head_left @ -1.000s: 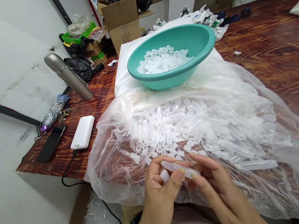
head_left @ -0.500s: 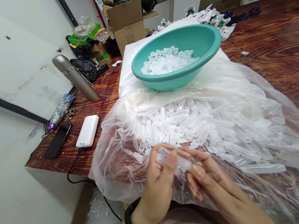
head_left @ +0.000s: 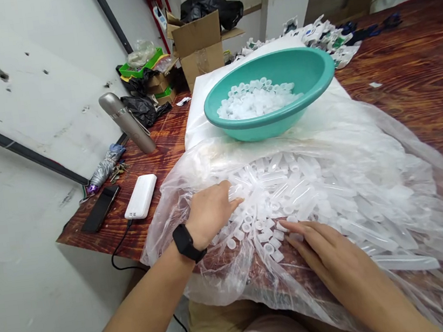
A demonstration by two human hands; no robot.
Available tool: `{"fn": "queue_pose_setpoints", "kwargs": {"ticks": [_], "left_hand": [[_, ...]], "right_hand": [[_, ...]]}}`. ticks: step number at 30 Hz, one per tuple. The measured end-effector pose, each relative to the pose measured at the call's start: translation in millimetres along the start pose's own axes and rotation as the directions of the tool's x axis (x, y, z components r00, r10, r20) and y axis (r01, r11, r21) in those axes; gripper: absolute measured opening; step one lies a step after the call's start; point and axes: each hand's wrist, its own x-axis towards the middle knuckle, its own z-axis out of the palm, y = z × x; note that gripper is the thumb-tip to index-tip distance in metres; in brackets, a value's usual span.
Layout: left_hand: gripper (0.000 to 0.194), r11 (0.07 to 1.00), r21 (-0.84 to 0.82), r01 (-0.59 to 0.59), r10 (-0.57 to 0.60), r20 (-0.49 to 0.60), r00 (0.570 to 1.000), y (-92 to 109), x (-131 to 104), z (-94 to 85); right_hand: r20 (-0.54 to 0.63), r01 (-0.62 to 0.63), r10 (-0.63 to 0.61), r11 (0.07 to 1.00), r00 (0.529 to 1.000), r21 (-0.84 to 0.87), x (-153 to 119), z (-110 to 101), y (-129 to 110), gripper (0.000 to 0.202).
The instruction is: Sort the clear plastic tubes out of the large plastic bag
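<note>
My left hand (head_left: pixel 211 211), with a black band on its wrist, reaches into the left part of a heap of translucent plastic tubes (head_left: pixel 288 179). Its fingertips are partly hidden among the tubes, so its grip does not show. My right hand (head_left: pixel 322 245) lies beside small translucent rings (head_left: pixel 269 236), its fingers stretched out and slightly apart, touching the rings at their right edge. Heap and rings rest on a clear plastic sheet (head_left: pixel 228 279). Behind them, a tilted teal basin (head_left: pixel 273 126) holds many small white pieces (head_left: pixel 255 99).
At the left are a white power bank (head_left: pixel 141 197) with a cable, a black phone (head_left: pixel 100 209), an umbrella (head_left: pixel 105 167), keys and a metal flask (head_left: pixel 128 124). A cardboard box (head_left: pixel 200 46) stands at the back.
My hands have moved apart and no longer hold a clear piece between them. The left went up into the heap; the right opened beside the rings. The view shifted slightly.
</note>
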Motion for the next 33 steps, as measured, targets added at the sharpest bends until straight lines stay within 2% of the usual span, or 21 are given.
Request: {"fn": "queue_pose_setpoints", "kwargs": {"ticks": [3,9,12,14,15,17,19,22,26,31,33], "left_hand": [[0.033,1.0,0.005,-0.03,0.031,-0.022,0.999,0.5,0.7,3.6],[0.027,0.995,-0.064,-0.077,0.073,-0.057,0.996,-1.1,-7.0,-1.6],[0.025,0.936,-0.314,-0.162,0.15,-0.063,0.987,2.9,-25.1,-6.4],[0.022,0.823,-0.525,-0.217,0.227,-0.048,0.973,7.4,-41.2,-6.6],[0.021,0.771,-0.592,-0.233,0.267,-0.032,0.963,9.8,-49.3,-5.3],[0.022,0.734,-0.622,-0.273,0.34,-0.011,0.94,13.9,-63.3,-0.5],[0.024,0.746,-0.569,-0.345,0.4,-0.031,0.916,16.2,-72.8,6.2],[0.025,0.767,-0.455,-0.452,0.456,-0.109,0.883,15.9,-79.1,14.0],[0.023,0.785,-0.383,-0.487,0.468,-0.149,0.871,13.6,-81.2,13.1],[0.019,0.758,-0.368,-0.539,0.508,-0.187,0.841,15.0,-86.1,12.4],[0.018,0.762,-0.331,-0.557,0.516,-0.21,0.83,16.7,-88.9,16.5]], "right_hand": [[-0.041,-0.115,0.123,0.982,0.992,0.149,1.1,-9.1,-1.8,0.032],[-0.01,-0.244,0.262,0.91,0.965,0.335,-4.4,-13.0,-5.8,0.025],[-0.024,-0.312,0.353,0.855,0.935,0.414,-4.6,-13.8,-9.4,0.027],[-0.023,-0.331,0.382,0.828,0.924,0.453,-3.3,-15.9,-12.6,0.028],[-0.023,-0.319,0.367,0.837,0.93,0.445,-2.3,-17.3,-14.3,0.029],[-0.031,-0.251,0.282,0.893,0.959,0.375,-0.1,-20.7,-17.9,0.03],[-0.039,-0.136,0.154,0.947,0.987,0.292,2.2,-24.4,-21.8,0.033],[-0.034,-0.003,0.011,0.972,0.999,0.235,4.7,-29.8,-28.3,0.04],[-0.041,0.023,-0.015,0.977,0.999,0.212,5.1,-36.6,-35.7,0.035],[-0.064,0.096,-0.086,0.979,0.994,0.18,-1.1,-37.5,-40.0,0.031],[-0.049,0.045,-0.037,0.984,0.998,0.17,-4.8,-36.0,-41.8,0.029]]}}
